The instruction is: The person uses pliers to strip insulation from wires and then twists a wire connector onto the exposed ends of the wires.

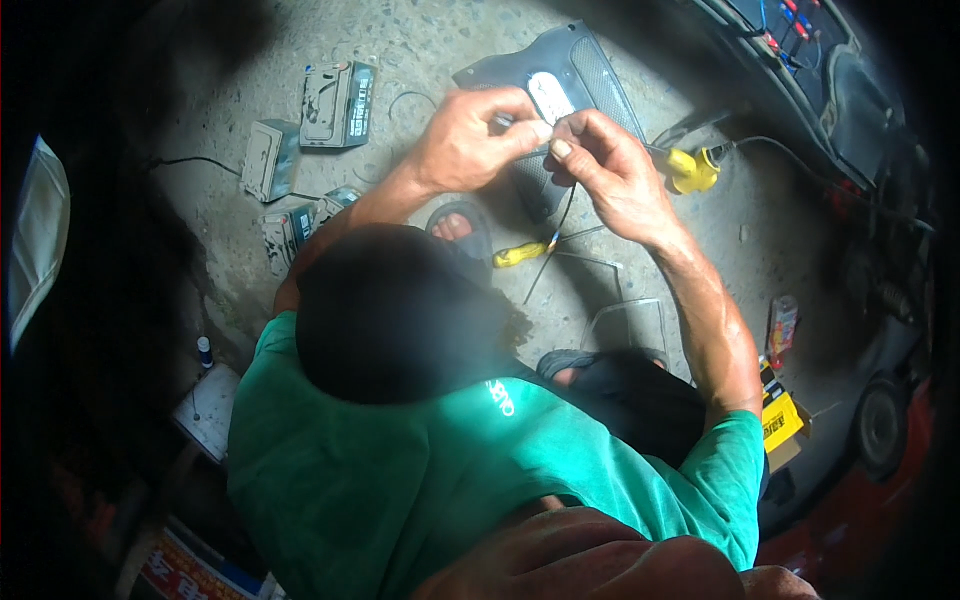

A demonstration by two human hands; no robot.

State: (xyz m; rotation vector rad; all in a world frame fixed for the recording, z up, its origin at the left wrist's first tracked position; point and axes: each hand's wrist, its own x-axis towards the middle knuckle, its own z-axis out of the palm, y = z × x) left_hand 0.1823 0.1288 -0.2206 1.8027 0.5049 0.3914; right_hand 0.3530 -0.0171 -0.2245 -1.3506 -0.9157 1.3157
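Note:
My left hand (478, 138) and my right hand (612, 172) meet at the fingertips above a dark grey plastic panel (600, 75) with a white oval patch. The left thumb and forefinger are pinched together; what is between them is too small to make out. My right hand is also pinched. From beneath it a thin black cable (566, 212) hangs down toward the floor. Bits of colour show partway along the cable, near a yellow-handled tool (520, 255) lying by my foot.
Several grey-and-teal batteries (338, 105) stand on the concrete at left. A yellow connector (692, 170) on a dark cable lies at right. A bent thin metal frame (630, 305), a plastic bottle (783, 325) and a yellow box (780, 418) sit near my right arm. A wheel (882, 425) is beyond.

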